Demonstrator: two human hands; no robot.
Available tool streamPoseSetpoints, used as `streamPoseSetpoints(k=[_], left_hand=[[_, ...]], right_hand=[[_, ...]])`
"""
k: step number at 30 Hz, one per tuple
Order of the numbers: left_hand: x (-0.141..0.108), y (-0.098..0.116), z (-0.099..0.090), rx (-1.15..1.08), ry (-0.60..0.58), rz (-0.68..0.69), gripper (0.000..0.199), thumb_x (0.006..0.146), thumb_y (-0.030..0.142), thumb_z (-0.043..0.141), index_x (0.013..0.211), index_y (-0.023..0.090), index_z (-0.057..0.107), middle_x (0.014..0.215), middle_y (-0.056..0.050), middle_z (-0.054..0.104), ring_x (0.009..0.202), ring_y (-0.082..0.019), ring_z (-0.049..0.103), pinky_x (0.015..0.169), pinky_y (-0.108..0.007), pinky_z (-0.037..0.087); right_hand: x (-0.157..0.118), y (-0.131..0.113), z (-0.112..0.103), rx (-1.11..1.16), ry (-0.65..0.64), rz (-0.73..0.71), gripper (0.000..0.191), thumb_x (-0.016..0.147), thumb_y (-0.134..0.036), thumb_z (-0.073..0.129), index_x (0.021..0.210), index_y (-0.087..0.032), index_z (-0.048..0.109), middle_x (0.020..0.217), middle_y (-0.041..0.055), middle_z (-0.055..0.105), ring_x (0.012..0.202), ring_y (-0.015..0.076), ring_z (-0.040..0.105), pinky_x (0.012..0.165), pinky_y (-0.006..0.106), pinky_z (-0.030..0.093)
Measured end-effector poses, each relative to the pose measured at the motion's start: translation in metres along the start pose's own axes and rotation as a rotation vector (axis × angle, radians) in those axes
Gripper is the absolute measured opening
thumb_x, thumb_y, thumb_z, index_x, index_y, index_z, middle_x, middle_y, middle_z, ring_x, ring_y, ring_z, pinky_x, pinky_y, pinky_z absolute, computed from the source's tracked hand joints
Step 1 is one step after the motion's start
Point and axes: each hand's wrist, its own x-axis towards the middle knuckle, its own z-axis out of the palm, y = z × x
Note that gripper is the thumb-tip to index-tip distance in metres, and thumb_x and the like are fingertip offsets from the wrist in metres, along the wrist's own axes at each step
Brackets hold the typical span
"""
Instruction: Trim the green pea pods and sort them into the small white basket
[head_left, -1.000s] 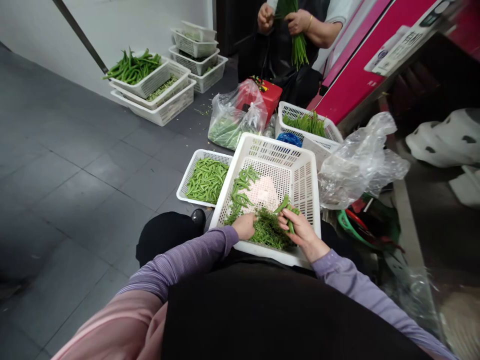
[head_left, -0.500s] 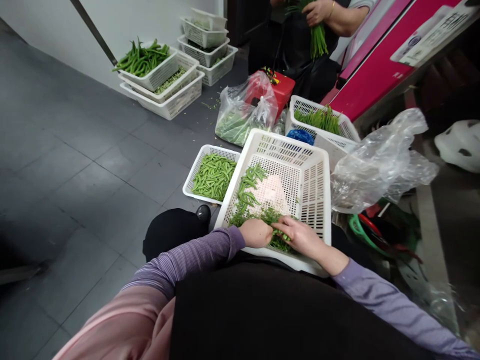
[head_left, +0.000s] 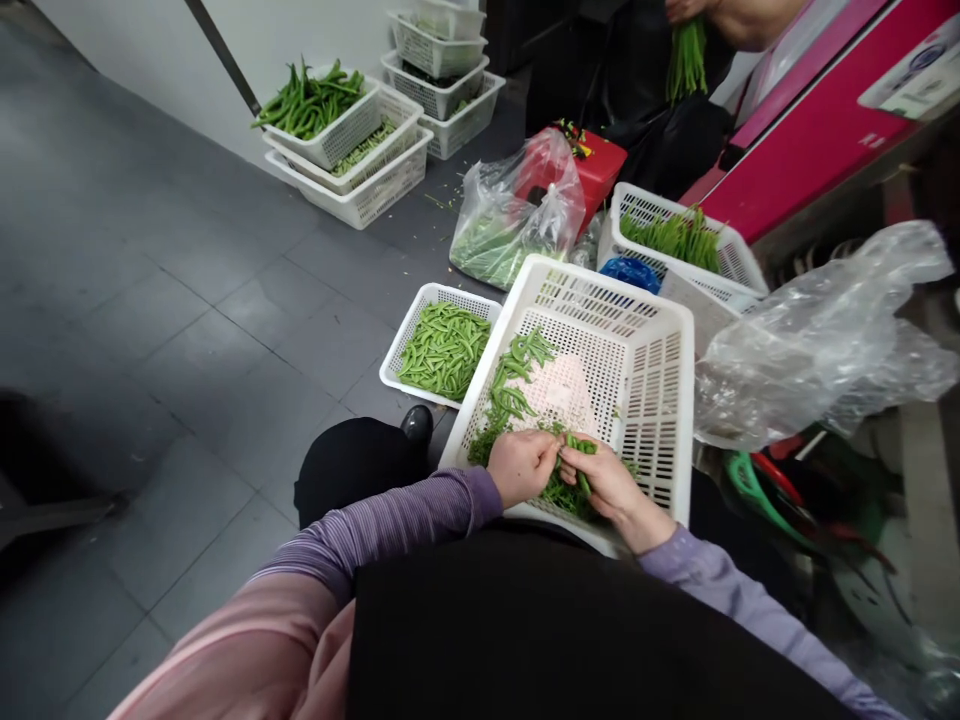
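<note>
A large white slotted basket [head_left: 656, 400] rests on my lap, with loose green pods [head_left: 517, 375] and a heap of green trimmings [head_left: 487, 440] inside. Over its near end, my right hand [head_left: 604, 480] is closed around several green pods [head_left: 581, 455]. My left hand [head_left: 521, 467] is closed in a pinch, its fingertips touching the right hand's fingertips; what they pinch is too small to name. Left of the basket, a smaller white basket [head_left: 388, 372] on the floor holds many green pods [head_left: 446, 350].
Stacked white baskets [head_left: 382, 205] stand at the back left. Behind my basket are a clear bag of greens [head_left: 495, 235], a red container [head_left: 604, 165] and a basket of green stalks [head_left: 750, 275]. Crumpled plastic [head_left: 795, 350] lies right. Another person's hand [head_left: 684, 10] holds long green stalks.
The view has shifted, so the surroundings sit further right. My right hand has turned so the pods point more upright, and my left hand's fingertips have come up to its fingertips.
</note>
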Motion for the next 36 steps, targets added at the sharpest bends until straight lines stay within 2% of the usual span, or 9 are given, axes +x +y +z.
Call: streamPoseSetpoints(k=[7, 14, 17, 20, 24, 27, 30, 33, 36], left_hand=[[-0.002, -0.006, -0.001, 0.040, 0.027, 0.037, 0.025, 0.083, 0.021, 0.038, 0.062, 0.016, 0.051, 0.061, -0.002, 0.054, 0.060, -0.011, 0.050, 0.058, -0.023, 0.037], [0.010, -0.006, -0.012, 0.037, 0.098, -0.065, 0.029, 0.086, 0.021, 0.032, 0.065, 0.015, 0.051, 0.064, -0.004, 0.055, 0.064, -0.012, 0.051, 0.063, -0.022, 0.039], [0.006, -0.008, -0.006, 0.137, -0.090, -0.096, 0.028, 0.086, 0.023, 0.032, 0.073, 0.015, 0.056, 0.071, -0.006, 0.058, 0.067, -0.014, 0.054, 0.064, -0.025, 0.042], [-0.005, -0.009, 0.005, 0.257, -0.474, -0.104, 0.024, 0.080, 0.024, 0.039, 0.069, 0.014, 0.058, 0.070, -0.008, 0.057, 0.063, -0.017, 0.055, 0.059, -0.028, 0.043], [-0.014, -0.008, 0.012, 0.301, -0.629, -0.066, 0.023, 0.069, 0.016, 0.048, 0.090, 0.014, 0.059, 0.088, -0.012, 0.056, 0.081, -0.021, 0.056, 0.064, -0.029, 0.046], [-0.012, -0.008, 0.011, 0.338, -0.608, -0.051, 0.028, 0.071, 0.017, 0.047, 0.096, 0.012, 0.058, 0.095, -0.013, 0.056, 0.088, -0.023, 0.055, 0.069, -0.031, 0.047], [-0.009, -0.009, 0.011, 0.326, -0.778, -0.038, 0.020, 0.073, 0.020, 0.046, 0.082, 0.012, 0.062, 0.083, -0.012, 0.061, 0.075, -0.022, 0.059, 0.063, -0.032, 0.048], [-0.007, -0.013, 0.010, 0.329, -0.756, -0.097, 0.019, 0.073, 0.021, 0.046, 0.073, 0.011, 0.063, 0.075, -0.013, 0.063, 0.068, -0.022, 0.061, 0.059, -0.031, 0.048], [-0.001, -0.018, 0.006, 0.337, -0.570, -0.259, 0.019, 0.074, 0.021, 0.046, 0.070, 0.011, 0.061, 0.070, -0.014, 0.063, 0.066, -0.023, 0.062, 0.058, -0.032, 0.048]], right_hand=[[0.016, -0.037, -0.010, -0.537, -0.113, -0.207, 0.019, 0.057, -0.030, 0.074, 0.070, -0.019, 0.065, 0.076, 0.0021, 0.060, 0.075, 0.0167, 0.054, 0.074, 0.030, 0.040], [0.010, -0.014, 0.034, 0.407, 0.056, 0.137, 0.025, 0.061, -0.030, 0.073, 0.063, -0.017, 0.052, 0.048, -0.0072, 0.041, 0.041, 0.0049, 0.036, 0.040, 0.019, 0.032], [0.024, -0.008, 0.023, 0.545, 0.191, 0.240, 0.021, 0.066, -0.028, 0.069, 0.065, -0.017, 0.051, 0.048, -0.0059, 0.046, 0.041, 0.0055, 0.041, 0.039, 0.018, 0.035], [0.051, -0.008, -0.016, 0.567, 0.477, 0.241, 0.018, 0.073, -0.028, 0.062, 0.066, -0.019, 0.048, 0.050, -0.0062, 0.050, 0.042, 0.0069, 0.046, 0.040, 0.018, 0.040], [0.086, -0.001, -0.044, 0.163, 0.382, 0.119, 0.012, 0.072, -0.027, 0.060, 0.073, -0.019, 0.050, 0.061, -0.0032, 0.059, 0.048, 0.0096, 0.054, 0.048, 0.023, 0.046], [0.106, 0.016, -0.019, -0.563, 0.170, 0.051, 0.020, 0.064, -0.026, 0.066, 0.080, -0.018, 0.056, 0.068, 0.0012, 0.063, 0.059, 0.0138, 0.058, 0.057, 0.025, 0.045], [0.121, 0.033, 0.016, -1.097, 0.049, 0.001, 0.024, 0.060, -0.021, 0.069, 0.081, -0.017, 0.060, 0.079, 0.0076, 0.065, 0.081, 0.0209, 0.060, 0.070, 0.028, 0.043], [0.128, 0.036, 0.027, -1.163, 0.043, -0.007, 0.015, 0.064, -0.019, 0.065, 0.078, -0.018, 0.060, 0.080, 0.0090, 0.064, 0.082, 0.0200, 0.059, 0.069, 0.026, 0.041], [0.118, 0.025, 0.010, -0.705, 0.042, 0.096, 0.016, 0.067, -0.028, 0.063, 0.077, -0.017, 0.057, 0.067, 0.0045, 0.060, 0.061, 0.0135, 0.055, 0.054, 0.023, 0.039]])
